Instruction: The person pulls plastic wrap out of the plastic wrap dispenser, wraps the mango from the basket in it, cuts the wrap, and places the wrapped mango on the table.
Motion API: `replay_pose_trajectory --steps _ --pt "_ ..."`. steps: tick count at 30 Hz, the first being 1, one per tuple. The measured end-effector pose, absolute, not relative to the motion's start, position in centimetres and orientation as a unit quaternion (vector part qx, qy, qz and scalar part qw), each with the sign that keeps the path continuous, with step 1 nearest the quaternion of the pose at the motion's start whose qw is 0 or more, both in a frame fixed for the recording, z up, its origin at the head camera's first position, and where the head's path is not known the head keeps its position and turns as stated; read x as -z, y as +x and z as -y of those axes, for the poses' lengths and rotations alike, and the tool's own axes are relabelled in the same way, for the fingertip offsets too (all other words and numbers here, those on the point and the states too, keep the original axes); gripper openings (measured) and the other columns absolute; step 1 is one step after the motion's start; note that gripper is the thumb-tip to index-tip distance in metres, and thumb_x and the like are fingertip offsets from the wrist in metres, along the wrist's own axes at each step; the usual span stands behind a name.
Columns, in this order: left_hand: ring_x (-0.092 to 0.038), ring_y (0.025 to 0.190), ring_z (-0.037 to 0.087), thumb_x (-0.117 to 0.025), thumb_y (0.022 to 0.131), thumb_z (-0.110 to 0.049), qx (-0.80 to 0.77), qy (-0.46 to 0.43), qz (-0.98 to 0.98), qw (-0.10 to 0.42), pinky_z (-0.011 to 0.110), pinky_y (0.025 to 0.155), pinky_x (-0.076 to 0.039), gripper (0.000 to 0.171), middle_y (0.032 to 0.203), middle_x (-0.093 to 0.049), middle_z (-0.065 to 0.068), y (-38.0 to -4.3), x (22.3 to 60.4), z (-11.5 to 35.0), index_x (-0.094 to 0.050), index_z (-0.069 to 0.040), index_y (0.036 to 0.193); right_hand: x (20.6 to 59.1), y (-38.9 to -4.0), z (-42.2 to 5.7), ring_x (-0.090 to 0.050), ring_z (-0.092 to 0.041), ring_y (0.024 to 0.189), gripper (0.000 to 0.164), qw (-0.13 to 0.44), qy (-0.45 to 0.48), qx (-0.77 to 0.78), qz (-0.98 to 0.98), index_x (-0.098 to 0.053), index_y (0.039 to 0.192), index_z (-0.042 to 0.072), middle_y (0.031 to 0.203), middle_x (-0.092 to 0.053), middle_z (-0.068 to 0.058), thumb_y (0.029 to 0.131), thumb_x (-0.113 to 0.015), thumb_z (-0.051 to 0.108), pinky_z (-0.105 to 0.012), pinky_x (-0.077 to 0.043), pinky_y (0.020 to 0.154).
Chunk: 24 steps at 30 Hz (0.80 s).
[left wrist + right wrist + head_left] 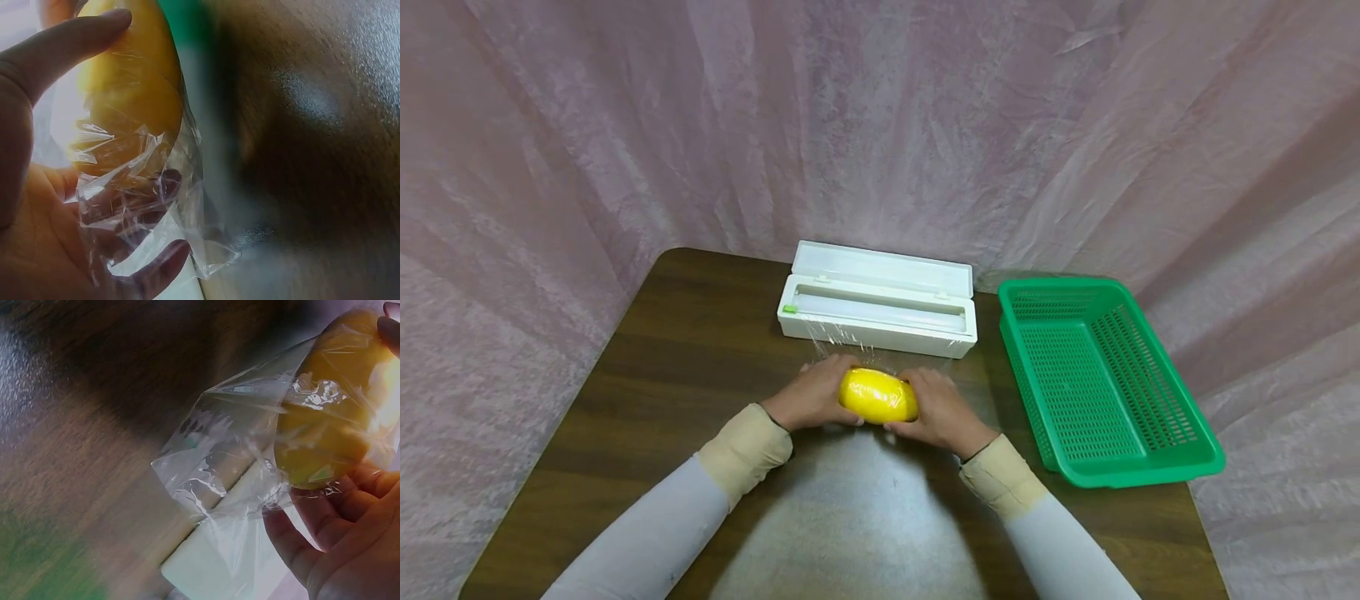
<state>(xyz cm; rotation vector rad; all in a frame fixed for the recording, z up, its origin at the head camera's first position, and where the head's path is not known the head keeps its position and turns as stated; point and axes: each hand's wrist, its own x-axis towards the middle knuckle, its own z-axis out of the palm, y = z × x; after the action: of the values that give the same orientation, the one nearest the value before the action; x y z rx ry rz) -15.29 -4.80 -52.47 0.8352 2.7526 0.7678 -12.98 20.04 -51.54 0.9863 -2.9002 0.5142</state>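
A smooth, oval yellow fruit, much like a mango, is held up over the table in front of the white box. Clear cling film covers it and juts loosely past its ends, crinkled and shiny. My left hand grips one end; in the left wrist view the thumb presses on the fruit and the other fingers lie behind the film. At the opposite end my right hand holds it between thumb and fingers. Behind them stands the cling film dispenser, lid raised, a roll inside.
A green plastic basket stands on the right of the brown wooden table. A small green piece sits at the dispenser's left end. Pink curtains hang behind and beside the table.
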Motion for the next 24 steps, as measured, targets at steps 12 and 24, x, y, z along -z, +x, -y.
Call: replay_pose_trajectory --steps 12,24 --pt "-0.047 0.098 0.017 -0.080 0.063 -0.054 -0.255 0.259 -0.928 0.086 0.043 0.083 -0.035 0.084 0.114 -0.049 0.004 -15.5 52.5 4.8 -0.048 -0.010 0.127 52.0 -13.8 -20.1 -0.048 -0.018 0.087 0.070 0.018 0.314 -0.176 0.933 -0.055 0.119 0.007 0.105 -0.047 -0.007 0.071 -0.076 0.052 -0.036 -0.044 0.079" --pt "-0.047 0.094 0.016 -0.078 0.066 -0.056 -0.254 0.256 -0.929 0.081 0.040 0.075 -0.036 0.081 0.109 -0.047 0.004 -15.9 52.7 4.7 -0.050 -0.010 0.126 52.2 -14.1 -20.5 -0.048 -0.024 0.102 0.069 0.030 0.308 -0.171 0.936 -0.050 0.121 0.005 0.113 -0.053 -0.007 0.074 -0.074 0.050 -0.044 -0.037 0.090"
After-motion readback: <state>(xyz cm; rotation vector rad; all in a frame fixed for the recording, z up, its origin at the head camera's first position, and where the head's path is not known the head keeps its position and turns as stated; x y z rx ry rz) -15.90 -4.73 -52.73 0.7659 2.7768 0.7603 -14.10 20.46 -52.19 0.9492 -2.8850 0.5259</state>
